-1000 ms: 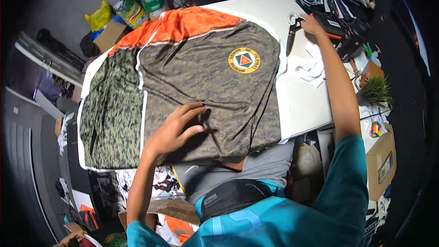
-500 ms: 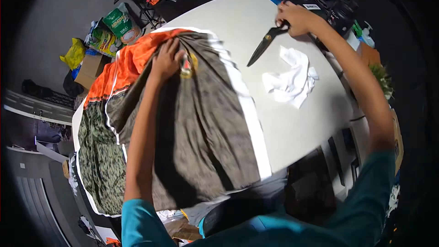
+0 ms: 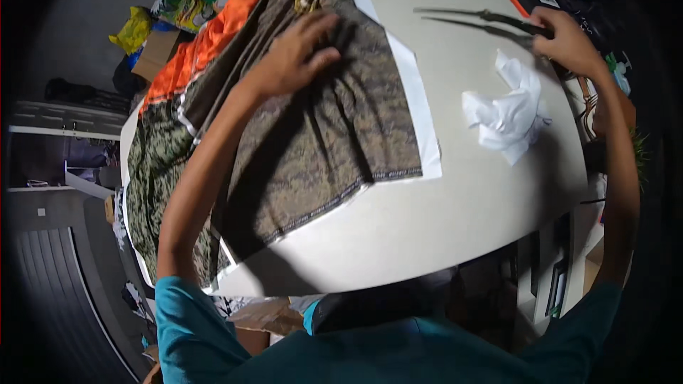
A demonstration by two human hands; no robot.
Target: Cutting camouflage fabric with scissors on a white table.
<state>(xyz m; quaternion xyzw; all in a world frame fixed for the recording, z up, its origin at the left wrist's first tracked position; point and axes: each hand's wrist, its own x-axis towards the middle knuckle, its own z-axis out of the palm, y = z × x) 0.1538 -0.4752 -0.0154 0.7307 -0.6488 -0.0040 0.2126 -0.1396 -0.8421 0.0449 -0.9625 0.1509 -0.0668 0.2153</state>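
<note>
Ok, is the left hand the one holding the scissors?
No, the right hand has the scissors by the handles, while the left hand is over the camouflage fabric.

Tabletop (image 3: pixel 434 220): bare across lower centre.
White cloth (image 3: pixel 505 117): 1 crumpled heap, right of centre.
Scissors (image 3: pixel 486 14): jut across upper right.
Camouflage fabric (image 3: pixel 370 117): folds obstruct left to centre.

Camouflage panel (image 3: pixel 348 117), left: was matt, creased cloth. Orange section (image 3: pixel 217 39), far left: showed faint sheen. Tabletop (image 3: pixel 484 220): was smooth. Scissors (image 3: pixel 486 14), far right: had metal blades. White scrap (image 3: pixel 506 117), right: looked matt, crumpled. Carton (image 3: pixel 155 57), far left: was cardboard.
</note>
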